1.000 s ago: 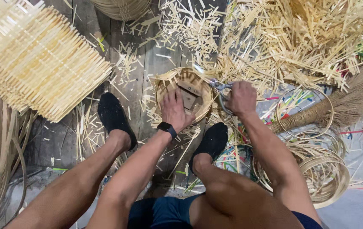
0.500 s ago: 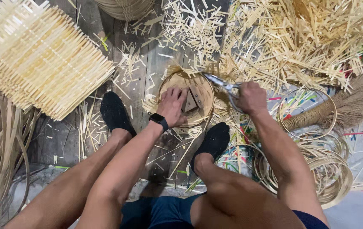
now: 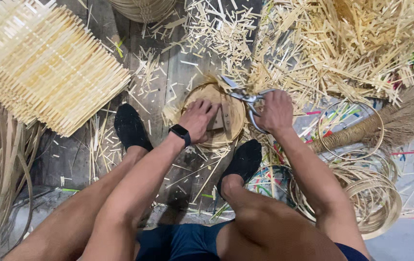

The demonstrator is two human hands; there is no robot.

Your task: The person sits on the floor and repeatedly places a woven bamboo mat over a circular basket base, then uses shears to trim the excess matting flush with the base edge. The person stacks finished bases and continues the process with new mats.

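**Trimming a round woven basket**

The basket (image 3: pixel 214 116) lies on the plank floor (image 3: pixel 178 72) between both feet. Left hand (image 3: pixel 198 118) presses flat inside it, fingers spread. Right hand (image 3: pixel 275 111) grips shears (image 3: pixel 245 96) at the rim; the blades appear nearly closed. Strip offcuts (image 3: pixel 342 43) lie beyond.

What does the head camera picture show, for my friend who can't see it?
A seated person's left hand presses down on a small round woven basket while the right hand works metal shears at its rim. Cut bamboo strips litter the wooden floor.

Left hand (image 3: pixel 198 118) hides part of the round basket (image 3: pixel 236 113)
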